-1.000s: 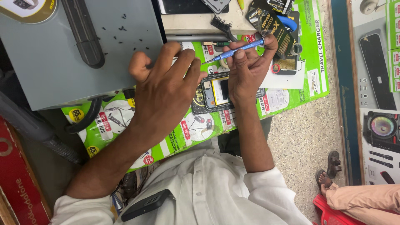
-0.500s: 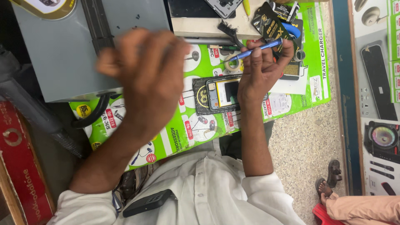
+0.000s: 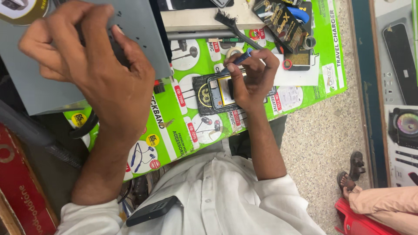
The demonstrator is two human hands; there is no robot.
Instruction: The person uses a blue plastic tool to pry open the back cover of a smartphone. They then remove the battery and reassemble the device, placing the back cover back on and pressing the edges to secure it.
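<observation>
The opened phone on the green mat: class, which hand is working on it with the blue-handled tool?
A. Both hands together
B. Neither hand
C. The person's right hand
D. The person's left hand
C. The right hand holds the blue-handled tool over the opened phone, while the left hand is raised over the grey box, away from the phone.

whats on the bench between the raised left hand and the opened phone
In the head view, only the green printed poster lies between the left hand and the opened phone; no tool sits there.
</observation>
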